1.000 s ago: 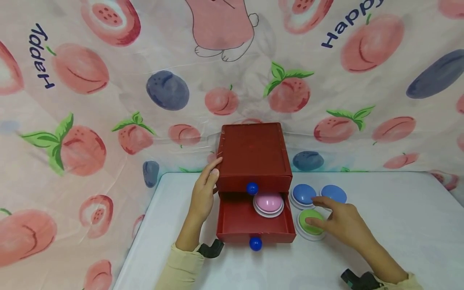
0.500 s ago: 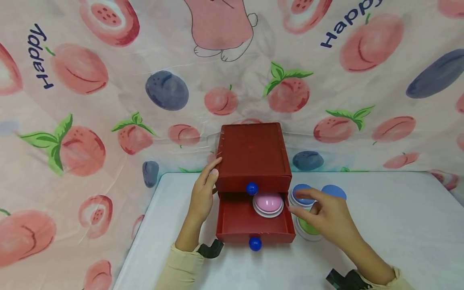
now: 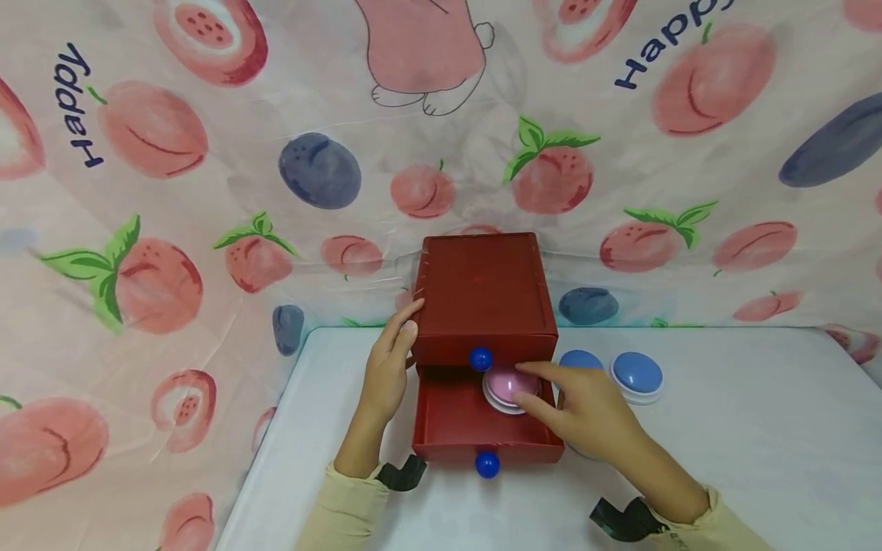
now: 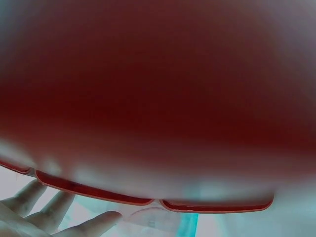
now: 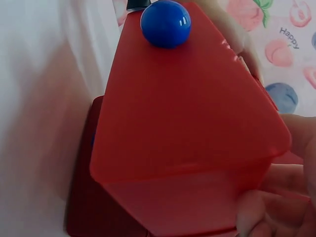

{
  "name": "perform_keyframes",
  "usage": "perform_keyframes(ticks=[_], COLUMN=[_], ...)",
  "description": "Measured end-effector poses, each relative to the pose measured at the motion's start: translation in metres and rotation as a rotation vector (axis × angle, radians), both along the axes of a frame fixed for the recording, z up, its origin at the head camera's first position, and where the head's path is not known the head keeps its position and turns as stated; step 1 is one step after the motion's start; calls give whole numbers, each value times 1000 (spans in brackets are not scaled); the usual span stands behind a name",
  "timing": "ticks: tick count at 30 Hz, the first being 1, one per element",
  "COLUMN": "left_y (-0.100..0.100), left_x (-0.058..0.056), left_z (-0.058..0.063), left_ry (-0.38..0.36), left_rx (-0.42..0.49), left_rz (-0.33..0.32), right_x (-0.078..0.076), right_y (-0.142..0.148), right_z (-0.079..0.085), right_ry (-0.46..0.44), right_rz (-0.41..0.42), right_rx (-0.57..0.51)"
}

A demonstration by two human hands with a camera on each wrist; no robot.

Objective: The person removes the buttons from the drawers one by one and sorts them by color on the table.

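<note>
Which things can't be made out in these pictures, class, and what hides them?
Head: the near part of one blue button, behind the right hand.
Head: the back of the lower drawer, under the closed upper drawer.
Head: whether the fingers grip the pink button; they cover its right side.
Left wrist: detail on the red surface, blurred.
Right wrist: part of the right hand, cut off by the edge.
</note>
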State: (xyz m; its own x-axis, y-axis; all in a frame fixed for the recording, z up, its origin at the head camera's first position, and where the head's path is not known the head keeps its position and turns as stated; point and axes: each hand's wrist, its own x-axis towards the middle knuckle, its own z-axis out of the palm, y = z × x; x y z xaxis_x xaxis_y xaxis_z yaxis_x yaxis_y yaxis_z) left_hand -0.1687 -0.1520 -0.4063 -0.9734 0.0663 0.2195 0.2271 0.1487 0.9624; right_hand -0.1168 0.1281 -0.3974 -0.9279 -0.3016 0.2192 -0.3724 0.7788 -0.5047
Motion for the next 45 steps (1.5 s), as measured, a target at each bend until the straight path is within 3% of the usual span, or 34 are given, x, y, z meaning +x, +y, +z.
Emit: perform_keyframes(ticks=[7,13,17,24,29,45], left_y=[0,0,0,0,1,0], left_x=[1,1,1,0,0,0], left_z=[-1,1,1,1,1,0], left_ry=[-5,1,0,0,7,13], left_rx=[4,3,7,3,-3,-4], left_rz=[-3,-5,3,1,6,8], right_x=[-3,-6,-8,-11,-14,-18], right_y=[-10,-14,-15,-9,-9,-15], right_z=[0,-2,-3,-6,-9,-11], right_ry=[-19,-85,-115,-84,-129,-165], right_rz=[52,59,70,126,138,100], right_rx=[179,250,244,182,164,185])
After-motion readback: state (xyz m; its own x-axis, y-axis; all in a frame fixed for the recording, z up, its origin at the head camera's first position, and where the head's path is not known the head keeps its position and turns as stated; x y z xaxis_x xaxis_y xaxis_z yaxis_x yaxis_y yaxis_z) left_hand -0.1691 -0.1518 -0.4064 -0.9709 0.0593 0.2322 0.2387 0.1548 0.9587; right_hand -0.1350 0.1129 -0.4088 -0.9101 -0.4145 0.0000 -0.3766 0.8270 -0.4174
